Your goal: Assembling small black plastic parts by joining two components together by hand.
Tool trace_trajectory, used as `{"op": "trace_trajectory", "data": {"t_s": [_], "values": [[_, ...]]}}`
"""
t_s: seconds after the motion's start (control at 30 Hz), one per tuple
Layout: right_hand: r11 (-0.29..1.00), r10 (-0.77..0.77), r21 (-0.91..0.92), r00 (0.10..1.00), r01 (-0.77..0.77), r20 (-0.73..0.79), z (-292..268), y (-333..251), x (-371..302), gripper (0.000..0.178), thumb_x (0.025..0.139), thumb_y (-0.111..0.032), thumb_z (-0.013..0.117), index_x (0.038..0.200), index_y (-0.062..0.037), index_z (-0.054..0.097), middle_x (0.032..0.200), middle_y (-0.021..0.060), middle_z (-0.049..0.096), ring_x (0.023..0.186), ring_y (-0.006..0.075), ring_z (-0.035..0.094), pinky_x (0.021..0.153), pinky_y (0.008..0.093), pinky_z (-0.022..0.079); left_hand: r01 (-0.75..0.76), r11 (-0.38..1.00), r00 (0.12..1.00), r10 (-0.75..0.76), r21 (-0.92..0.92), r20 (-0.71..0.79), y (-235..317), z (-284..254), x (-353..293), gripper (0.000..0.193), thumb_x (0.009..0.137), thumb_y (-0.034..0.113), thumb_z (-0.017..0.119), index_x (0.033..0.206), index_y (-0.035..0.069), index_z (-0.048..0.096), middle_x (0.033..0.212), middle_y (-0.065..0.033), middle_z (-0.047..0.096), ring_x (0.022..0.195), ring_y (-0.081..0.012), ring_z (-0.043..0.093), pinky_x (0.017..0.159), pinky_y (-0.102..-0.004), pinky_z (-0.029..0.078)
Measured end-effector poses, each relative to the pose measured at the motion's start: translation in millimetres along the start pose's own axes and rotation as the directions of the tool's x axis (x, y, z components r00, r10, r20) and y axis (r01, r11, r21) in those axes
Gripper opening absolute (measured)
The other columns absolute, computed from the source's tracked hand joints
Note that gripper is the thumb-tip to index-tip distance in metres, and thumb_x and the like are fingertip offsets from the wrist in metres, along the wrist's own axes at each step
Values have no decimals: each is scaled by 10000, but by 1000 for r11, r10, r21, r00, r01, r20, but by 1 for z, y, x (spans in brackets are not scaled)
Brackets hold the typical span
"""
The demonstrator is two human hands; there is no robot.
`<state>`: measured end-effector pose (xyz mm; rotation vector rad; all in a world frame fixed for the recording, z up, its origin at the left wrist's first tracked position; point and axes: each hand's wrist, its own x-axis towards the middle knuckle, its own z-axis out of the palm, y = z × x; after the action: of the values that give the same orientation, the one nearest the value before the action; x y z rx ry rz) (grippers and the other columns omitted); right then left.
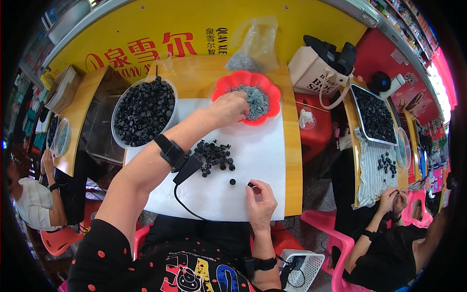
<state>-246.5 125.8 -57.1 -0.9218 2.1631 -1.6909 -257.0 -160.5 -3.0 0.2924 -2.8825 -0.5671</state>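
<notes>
My left hand reaches over the near-left rim of a red scalloped bowl, its fingers pinched together at a heap of small thin grey metal pieces; what they hold is hidden. Low on the white sheet, my right hand pinches a small black plastic part between thumb and finger. Just left of it, a single black plastic part lies alone. A loose pile of similar black parts is spread beneath my left forearm.
A round tub heaped with black parts stands left of my forearm. Behind the bowl rests a clear bag of grey pieces. A cream tote bag is at the right. People work at tables on both sides; a cable trails from my left wristband.
</notes>
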Motion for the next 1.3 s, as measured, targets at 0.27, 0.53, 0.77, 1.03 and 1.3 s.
{"op": "trace_trajectory", "data": {"t_s": [0.27, 0.53, 0.77, 1.03, 1.3], "values": [[1000, -4, -10, 1000, 4, 4, 0, 0, 0, 194, 774, -10, 694, 964, -4, 655, 901, 101, 652, 737, 160, 612, 687, 271, 496, 203, 898, 949, -278, -390, -146, 1, 1, 2, 71, 751, 74, 671, 804, 45, 709, 897, -105, 644, 831, -247, 627, 730, -339, 494], [997, 10, 71, 999, -7, -42, -2, 0, -4, 193, 784, 16, 677, 975, 3, 647, 940, 71, 609, 744, 126, 559, 701, 241, 472, 278, -17, 802, -546, -961, 242, -13, -12, -16, 125, 903, 151, 598, 954, 38, 615, 997, -92, 653, 812, -168, 645, 677, -275, 516], [852, 267, 448, 961, -270, 71, -7, -5, 4, 179, 843, 15, 634, 1018, 50, 633, 909, 65, 631, 796, 130, 600, 739, 235, 490, 305, -203, 829, -424, -930, 364, 18, -17, -57, 122, 913, 74, 579, 1017, 15, 555, 899, -59, 612, 859, -177, 652, 730, -263, 562], [541, 347, 737, 906, -406, 243, 13, -23, 1, 197, 864, -6, 633, 1055, 38, 615, 918, 92, 654, 799, 149, 635, 741, 250, 530, -20, -503, 598, -699, -864, 393, -16, -22, -20, 163, 891, 35, 611, 1030, -27, 554, 931, -97, 600, 800, -163, 616, 684, -209, 556], [499, 418, 764, 886, -408, 200, 4, -10, -10, 192, 860, -17, 647, 1043, 32, 620, 919, 77, 654, 773, 132, 623, 722, 241, 518, 316, 417, 903, -409, -852, 134, 34, 19, -55, 78, 860, 14, 589, 869, -51, 631, 756, -80, 643, 628, -149, 618, 599, -249, 522]]}}
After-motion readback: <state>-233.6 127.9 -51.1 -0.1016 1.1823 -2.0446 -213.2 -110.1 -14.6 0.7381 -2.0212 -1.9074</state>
